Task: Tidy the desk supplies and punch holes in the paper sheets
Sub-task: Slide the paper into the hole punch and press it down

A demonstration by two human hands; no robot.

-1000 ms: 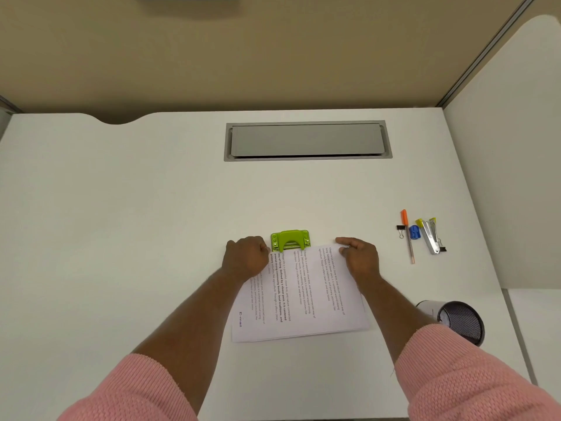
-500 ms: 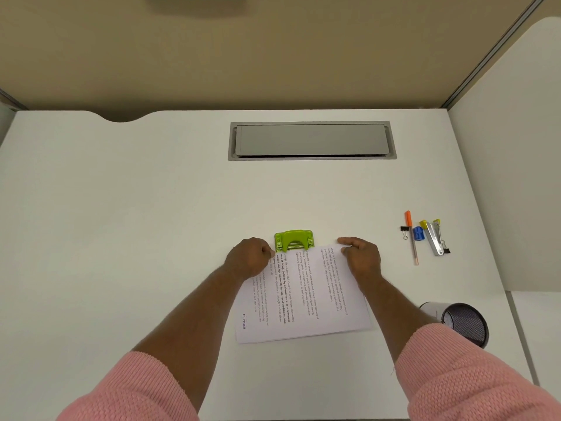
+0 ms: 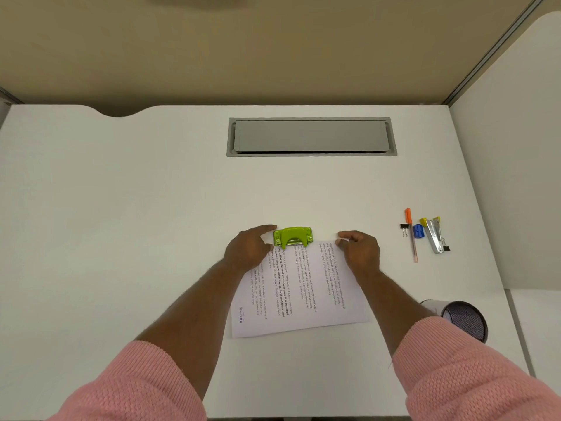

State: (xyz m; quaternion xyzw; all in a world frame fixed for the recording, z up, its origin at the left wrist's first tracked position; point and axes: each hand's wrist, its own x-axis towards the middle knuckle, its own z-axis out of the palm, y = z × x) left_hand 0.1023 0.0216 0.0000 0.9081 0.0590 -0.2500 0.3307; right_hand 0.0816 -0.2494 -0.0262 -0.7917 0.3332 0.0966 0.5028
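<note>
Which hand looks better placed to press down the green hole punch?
The left hand, probably: it sits right beside the hole punch, while the right hand pinches the paper sheets' far corner.

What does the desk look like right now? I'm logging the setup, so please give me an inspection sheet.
Surface: white desk, grey hatch shut.
Job's things: printed sheets, far edge in the green hole punch.
Clutter: orange pen, blue sharpener, staple remover, binder clips; mesh cup tipped over.
Hands: left hand beside the punch; right hand on the sheets' corner.
Cables: nothing seen.
Surroundings: beige partition.
</note>
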